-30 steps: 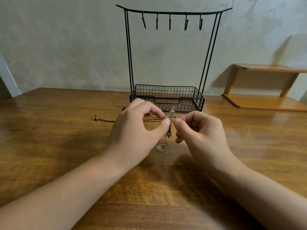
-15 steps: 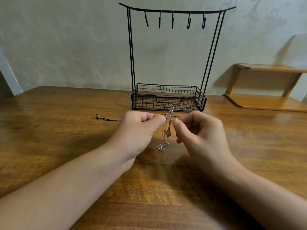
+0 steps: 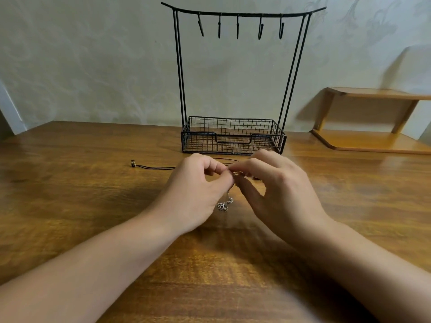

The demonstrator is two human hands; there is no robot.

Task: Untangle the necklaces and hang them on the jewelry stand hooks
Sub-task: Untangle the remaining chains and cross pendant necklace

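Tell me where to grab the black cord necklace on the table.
Take the black cord necklace along its bare straight stretch left of the left hand, pinching from above: it lies flat on the table, ending in a small bead.

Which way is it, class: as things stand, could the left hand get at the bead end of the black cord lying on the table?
Probably yes: the bead end lies bare on the table, nothing between it and the left hand, though that hand is pinching the silver chain.
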